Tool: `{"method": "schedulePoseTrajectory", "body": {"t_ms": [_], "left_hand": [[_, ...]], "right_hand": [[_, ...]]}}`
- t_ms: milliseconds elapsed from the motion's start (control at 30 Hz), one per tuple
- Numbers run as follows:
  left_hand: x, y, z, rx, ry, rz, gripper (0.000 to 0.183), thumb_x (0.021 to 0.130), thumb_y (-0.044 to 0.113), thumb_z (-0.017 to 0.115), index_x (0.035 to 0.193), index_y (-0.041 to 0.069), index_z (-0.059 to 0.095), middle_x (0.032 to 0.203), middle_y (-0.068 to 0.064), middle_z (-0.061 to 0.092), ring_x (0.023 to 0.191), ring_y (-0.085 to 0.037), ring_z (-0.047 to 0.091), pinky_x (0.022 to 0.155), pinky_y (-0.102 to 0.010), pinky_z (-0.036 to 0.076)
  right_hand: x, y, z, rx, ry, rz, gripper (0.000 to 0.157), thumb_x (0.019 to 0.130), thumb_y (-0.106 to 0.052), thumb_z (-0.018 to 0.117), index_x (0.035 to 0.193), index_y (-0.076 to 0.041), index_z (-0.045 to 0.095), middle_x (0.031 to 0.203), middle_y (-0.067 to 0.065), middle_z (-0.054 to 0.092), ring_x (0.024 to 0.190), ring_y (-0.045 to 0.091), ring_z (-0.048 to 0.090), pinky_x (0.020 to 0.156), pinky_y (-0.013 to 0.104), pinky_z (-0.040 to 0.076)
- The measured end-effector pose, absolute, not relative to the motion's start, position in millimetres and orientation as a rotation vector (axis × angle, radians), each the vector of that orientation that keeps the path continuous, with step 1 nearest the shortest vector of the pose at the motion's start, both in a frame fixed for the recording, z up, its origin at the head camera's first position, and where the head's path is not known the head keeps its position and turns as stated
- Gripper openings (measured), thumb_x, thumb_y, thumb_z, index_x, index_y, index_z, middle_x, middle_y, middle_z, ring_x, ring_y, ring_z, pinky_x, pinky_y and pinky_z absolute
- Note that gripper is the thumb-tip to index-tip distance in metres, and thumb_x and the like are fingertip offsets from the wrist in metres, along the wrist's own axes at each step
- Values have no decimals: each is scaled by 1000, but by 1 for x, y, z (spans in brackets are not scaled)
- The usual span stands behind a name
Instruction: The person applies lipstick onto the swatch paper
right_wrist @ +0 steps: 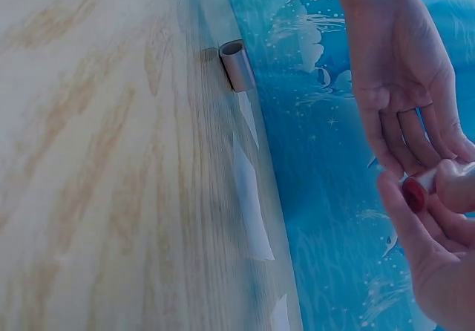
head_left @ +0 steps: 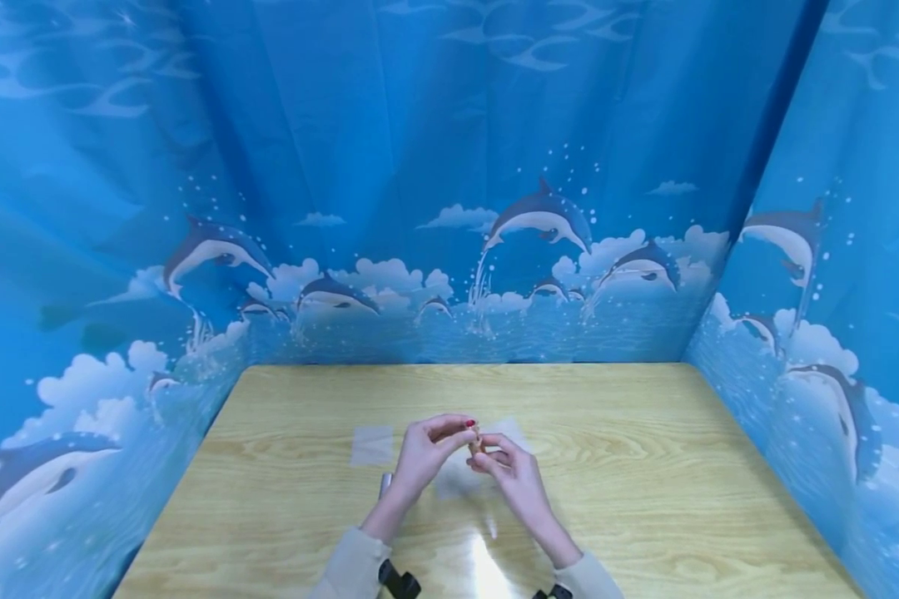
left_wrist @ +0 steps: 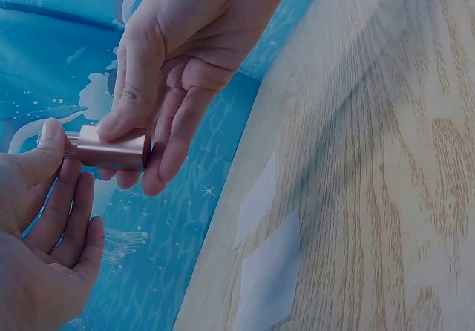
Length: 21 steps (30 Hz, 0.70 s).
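Note:
A lipstick (head_left: 475, 446) with a copper-coloured metal tube (left_wrist: 113, 153) is held between both hands, above the table. My left hand (head_left: 421, 456) pinches its upper, thinner end with thumb and fingertips. Lower down, the thumb and fingers of my right hand (head_left: 519, 481) grip the copper tube. Red shows at the top of the lipstick in the head view. From the right wrist, a red round end (right_wrist: 415, 195) shows by the right fingers. The fingers hide much of the rest.
A hollow metal tube (right_wrist: 237, 67) like a cap rests on the table (head_left: 629, 466), beside my left wrist. White sheets lie on the wood, one small sheet (head_left: 372, 445) left of the hands, others under them. Dolphin-print curtains (head_left: 449, 333) surround the table's back and sides.

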<state>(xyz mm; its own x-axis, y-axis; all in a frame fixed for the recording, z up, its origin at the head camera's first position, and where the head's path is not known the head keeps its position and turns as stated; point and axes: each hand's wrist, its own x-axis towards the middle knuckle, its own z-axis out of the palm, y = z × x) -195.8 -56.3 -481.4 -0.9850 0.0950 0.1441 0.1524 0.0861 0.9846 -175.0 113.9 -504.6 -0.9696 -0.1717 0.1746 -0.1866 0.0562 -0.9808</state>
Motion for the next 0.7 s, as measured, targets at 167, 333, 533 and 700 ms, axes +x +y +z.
{"method": "schedulePoseTrajectory", "body": {"t_ms": [167, 333, 533, 700], "left_hand": [[-195, -57, -482, -281, -2340, -2010, 30, 88, 26, 79, 112, 8, 76, 109, -7, 77, 104, -21, 71, 98, -42, 55], [-198, -56, -484, -234, -2277, -2092, 29, 88, 22, 80, 112, 7, 75, 107, -8, 76, 98, -18, 71, 92, -32, 58], [-199, -52, -481, -152, -2204, -2161, 31, 87, 22, 81, 112, 4, 75, 105, -8, 77, 93, -13, 71, 87, -25, 57], [-198, -50, -479, -125, -2216, -2151, 31, 88, 21, 81, 112, 3, 75, 106, -10, 77, 93, -14, 71, 88, -28, 57]], "right_hand": [[-177, 119, -504, 571, -2350, 2086, 32, 103, -9, 57, 125, 14, 58, 114, 33, 67, 92, 31, 74, 85, 34, 62], [-179, 121, -505, 481, -2374, 2050, 32, 99, -10, 64, 127, 6, 61, 117, 26, 68, 91, 24, 74, 83, 31, 62], [-180, 116, -501, 274, -2317, 1974, 30, 86, -7, 80, 113, -4, 67, 110, 13, 69, 87, 19, 71, 78, 25, 62], [-182, 112, -498, 179, -2305, 1874, 26, 81, 0, 82, 102, -1, 67, 103, 14, 72, 85, 23, 72, 75, 24, 62]]}}
